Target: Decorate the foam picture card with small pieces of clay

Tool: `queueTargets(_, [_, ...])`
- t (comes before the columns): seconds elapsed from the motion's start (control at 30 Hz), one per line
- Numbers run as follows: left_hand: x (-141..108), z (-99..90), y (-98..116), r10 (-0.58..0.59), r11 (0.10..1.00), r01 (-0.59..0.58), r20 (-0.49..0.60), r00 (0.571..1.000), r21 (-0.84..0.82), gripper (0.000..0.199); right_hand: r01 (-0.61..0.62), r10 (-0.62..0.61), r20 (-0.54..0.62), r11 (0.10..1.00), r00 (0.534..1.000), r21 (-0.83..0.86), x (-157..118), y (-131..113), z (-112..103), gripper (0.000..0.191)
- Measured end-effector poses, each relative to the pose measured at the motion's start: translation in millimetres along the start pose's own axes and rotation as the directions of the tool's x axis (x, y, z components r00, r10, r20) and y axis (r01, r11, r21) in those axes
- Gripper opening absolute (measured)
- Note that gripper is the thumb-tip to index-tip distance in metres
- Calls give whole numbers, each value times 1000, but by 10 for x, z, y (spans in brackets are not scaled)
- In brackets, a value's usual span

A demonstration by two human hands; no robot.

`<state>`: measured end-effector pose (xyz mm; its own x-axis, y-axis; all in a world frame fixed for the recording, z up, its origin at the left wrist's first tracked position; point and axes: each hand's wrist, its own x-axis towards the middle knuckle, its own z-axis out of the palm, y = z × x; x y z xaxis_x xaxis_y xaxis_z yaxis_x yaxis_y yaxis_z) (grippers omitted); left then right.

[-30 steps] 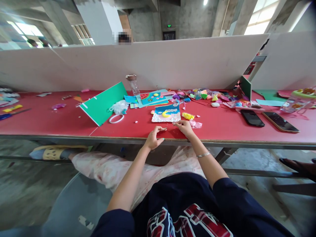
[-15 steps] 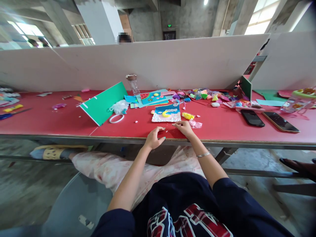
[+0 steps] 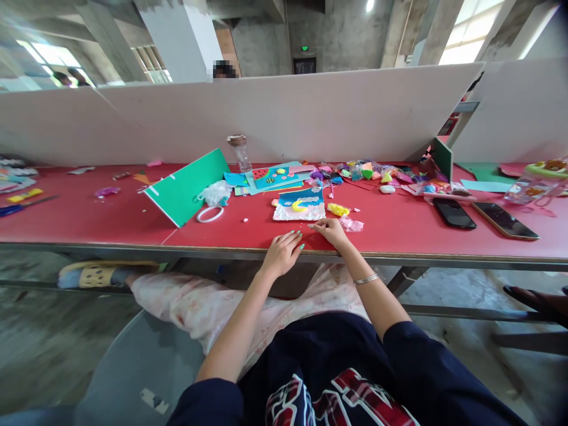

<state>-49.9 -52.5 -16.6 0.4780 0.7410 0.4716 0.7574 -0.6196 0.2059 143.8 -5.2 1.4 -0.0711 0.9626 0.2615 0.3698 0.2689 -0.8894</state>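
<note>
My left hand [image 3: 284, 248] lies palm down at the front edge of the red table [image 3: 231, 236], fingers stretched out, nothing seen in it. To its right, my right hand [image 3: 329, 231] has its fingers pressed together near the tabletop; whatever they pinch is too small to name. Just beyond both hands lies a blue and white card [image 3: 313, 196] with a yellow crescent [image 3: 299, 206] on it. A yellow packet [image 3: 338, 209] and a pink wrapped piece [image 3: 351, 223] are beside the card, close to my right hand.
A green board [image 3: 190, 186] leans at the left, with a white ring [image 3: 210, 213] before it. A clear bottle [image 3: 240, 154] stands behind. Colourful clay packets [image 3: 368, 170] are piled at the back. Two phones [image 3: 454, 213] lie on the right. Scissors [image 3: 26, 205] are far left.
My left hand has turned palm down, its fingers now laid flat on the table where they were curved and apart before. My right hand has barely moved.
</note>
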Motion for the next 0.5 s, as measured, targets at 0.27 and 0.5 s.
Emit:
queueTargets(0.27, [-93, 13, 77, 54, 998, -55, -124, 991, -7, 29, -7, 7, 3, 1000, 1000, 3, -3, -13, -3, 29])
queueTargets(0.5, [-177, 15, 133, 31, 999, -29, -140, 990, 20, 29, -17, 17, -10, 1000, 1000, 7, -12, -49, -3, 32])
